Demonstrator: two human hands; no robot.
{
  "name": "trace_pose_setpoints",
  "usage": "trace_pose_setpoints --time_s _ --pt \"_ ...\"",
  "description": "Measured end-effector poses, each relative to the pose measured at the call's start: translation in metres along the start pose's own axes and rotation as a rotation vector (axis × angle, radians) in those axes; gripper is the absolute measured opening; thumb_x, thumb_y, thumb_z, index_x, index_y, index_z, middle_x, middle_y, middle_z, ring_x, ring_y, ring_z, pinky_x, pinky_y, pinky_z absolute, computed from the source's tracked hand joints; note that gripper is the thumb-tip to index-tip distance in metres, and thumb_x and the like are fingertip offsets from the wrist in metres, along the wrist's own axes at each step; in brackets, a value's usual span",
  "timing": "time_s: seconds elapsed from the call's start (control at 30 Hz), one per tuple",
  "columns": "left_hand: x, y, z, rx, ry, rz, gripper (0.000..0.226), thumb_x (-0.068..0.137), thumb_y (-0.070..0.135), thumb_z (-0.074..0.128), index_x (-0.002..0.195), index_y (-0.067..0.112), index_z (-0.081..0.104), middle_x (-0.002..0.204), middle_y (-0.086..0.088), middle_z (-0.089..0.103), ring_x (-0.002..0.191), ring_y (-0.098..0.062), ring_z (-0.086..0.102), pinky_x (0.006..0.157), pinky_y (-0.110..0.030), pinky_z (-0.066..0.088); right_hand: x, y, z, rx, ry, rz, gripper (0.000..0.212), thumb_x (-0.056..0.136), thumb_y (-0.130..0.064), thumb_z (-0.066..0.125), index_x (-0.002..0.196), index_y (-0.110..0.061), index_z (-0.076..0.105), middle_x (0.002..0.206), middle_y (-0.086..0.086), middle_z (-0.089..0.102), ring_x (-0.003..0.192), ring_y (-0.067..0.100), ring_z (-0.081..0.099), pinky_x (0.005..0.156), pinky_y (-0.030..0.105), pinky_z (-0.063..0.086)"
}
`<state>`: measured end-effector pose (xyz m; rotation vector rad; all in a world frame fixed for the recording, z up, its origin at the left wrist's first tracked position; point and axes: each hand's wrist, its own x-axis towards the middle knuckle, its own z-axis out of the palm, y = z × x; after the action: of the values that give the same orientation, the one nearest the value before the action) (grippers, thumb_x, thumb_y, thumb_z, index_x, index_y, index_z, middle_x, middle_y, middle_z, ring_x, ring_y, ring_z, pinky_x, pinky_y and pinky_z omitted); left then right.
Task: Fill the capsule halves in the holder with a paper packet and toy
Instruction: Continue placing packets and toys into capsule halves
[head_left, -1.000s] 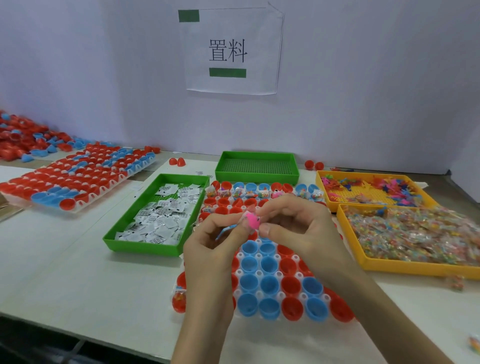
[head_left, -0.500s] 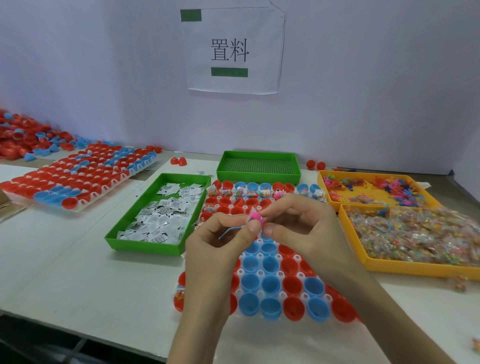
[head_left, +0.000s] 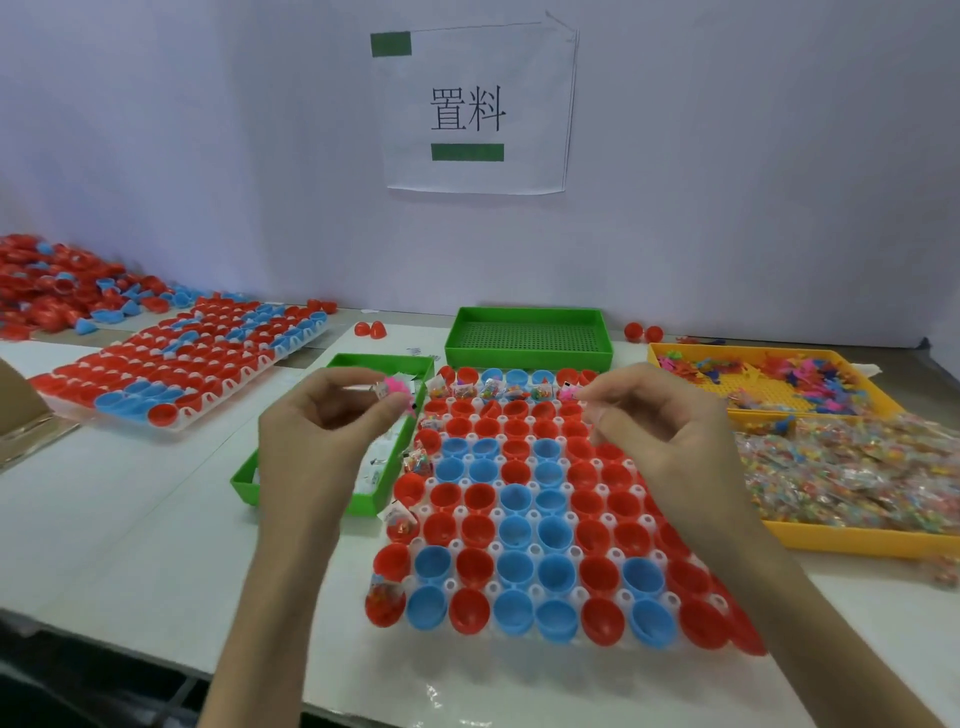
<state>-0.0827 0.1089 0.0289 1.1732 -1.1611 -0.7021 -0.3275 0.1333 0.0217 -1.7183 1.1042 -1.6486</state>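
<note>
The white holder (head_left: 566, 561) lies in front of me, packed with red and blue capsule halves (head_left: 514, 535). Halves in the far row and the left column hold packets and toys; most others look empty. My left hand (head_left: 317, 436) is raised over the green tray's near end and pinches a small pink toy (head_left: 396, 388) together with a bit of white paper. My right hand (head_left: 660, 436) hovers over the holder's far right part, fingers loosely curled, with nothing visible in them. Its fingertips are close to a pink toy (head_left: 569, 391) sitting in a far-row half.
A green tray of white paper packets (head_left: 379, 467) sits left of the holder, and an empty green tray (head_left: 527, 340) behind it. Yellow trays at the right hold coloured toys (head_left: 763, 379) and clear packets (head_left: 852, 467). Another filled holder (head_left: 176, 364) and loose capsule halves (head_left: 57, 286) lie far left.
My hands were joined over the holder, working the pink toy. They have drawn apart: the left keeps the toy and moved left, the right moved right with nothing visible in it.
</note>
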Motion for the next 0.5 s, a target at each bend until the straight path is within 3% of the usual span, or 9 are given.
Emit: trace_pose_setpoints --time_s 0.13,0.27,0.5 --pt "0.031 -0.008 -0.001 0.163 -0.102 0.049 0.034 0.077 0.019 0.083 0.104 0.034 0.071 0.078 0.014 0.075 0.074 -0.001 0.071 0.064 -0.011 0.054 0.001 0.002 0.000 -0.022 0.013 0.020 0.022 0.087 0.005 0.068 0.087 -0.017 0.073 0.078 -0.003 0.071 0.070 0.015 0.065 0.071 0.027 0.057" --pt "0.051 -0.019 0.012 0.301 -0.197 0.072 0.018 0.077 0.017 0.084 0.090 0.027 0.077 0.078 0.007 0.077 0.075 -0.005 0.072 0.074 -0.022 0.058 0.001 0.006 0.004 -0.025 0.004 0.021 0.027 0.086 0.007 0.068 0.083 -0.019 0.073 0.077 -0.002 0.071 0.065 0.014 0.063 0.068 0.030 0.055" --pt "0.071 -0.037 0.040 0.496 -0.319 0.105 0.010 0.078 0.016 0.084 0.085 0.019 0.077 0.081 0.005 0.075 0.071 -0.006 0.070 0.058 -0.008 0.047 0.003 0.008 0.002 -0.033 0.002 0.019 0.029 0.086 0.007 0.069 0.082 -0.022 0.073 0.076 -0.003 0.071 0.063 0.012 0.063 0.066 0.025 0.054"
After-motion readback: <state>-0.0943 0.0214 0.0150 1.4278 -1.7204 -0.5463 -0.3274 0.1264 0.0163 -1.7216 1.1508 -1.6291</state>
